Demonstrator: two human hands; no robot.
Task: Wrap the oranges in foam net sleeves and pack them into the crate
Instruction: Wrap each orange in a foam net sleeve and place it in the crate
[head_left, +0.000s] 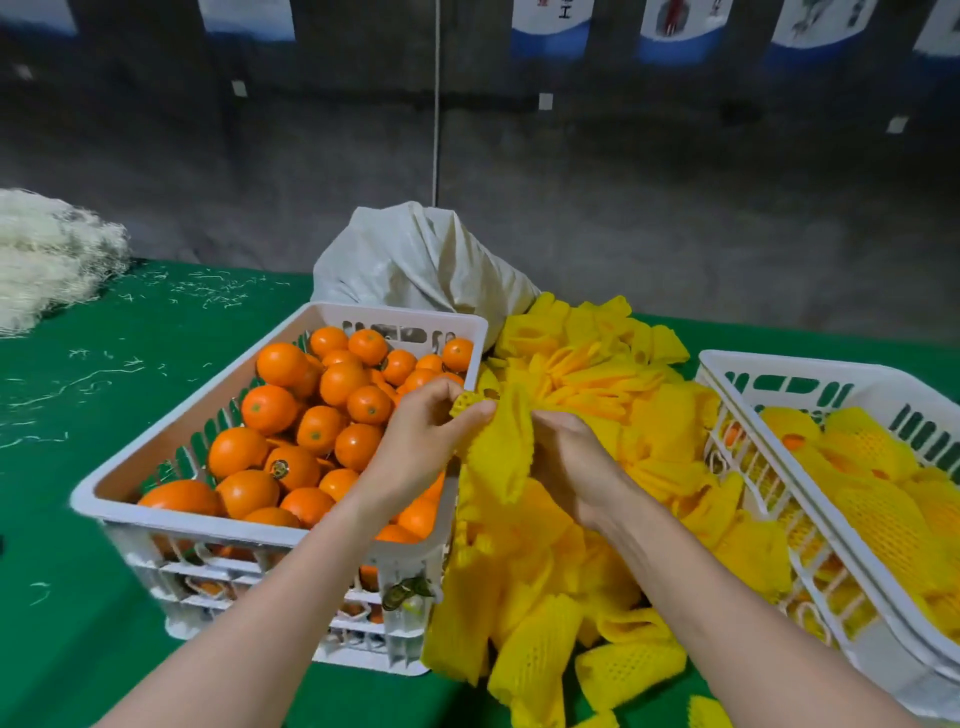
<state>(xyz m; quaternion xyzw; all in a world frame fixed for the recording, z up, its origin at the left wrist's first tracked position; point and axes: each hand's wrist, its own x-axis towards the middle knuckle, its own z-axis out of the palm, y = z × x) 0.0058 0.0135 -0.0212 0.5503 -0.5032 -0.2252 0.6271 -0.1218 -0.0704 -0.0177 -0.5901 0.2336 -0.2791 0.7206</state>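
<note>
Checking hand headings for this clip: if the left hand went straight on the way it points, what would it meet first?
The left hand pinches a foam net sleeve; straight beyond that, likely the loose sleeve pile, though depth is unclear.

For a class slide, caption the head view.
Left hand and right hand hold a foam sleeve between orange crate and packing crate.

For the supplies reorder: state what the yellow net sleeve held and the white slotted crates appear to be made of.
Yellow net sleeve: likely soft foam mesh, matte; it droops and folds where gripped. White slotted crates: likely rigid moulded plastic; smooth, shiny rims, crisp cut-outs.
</note>
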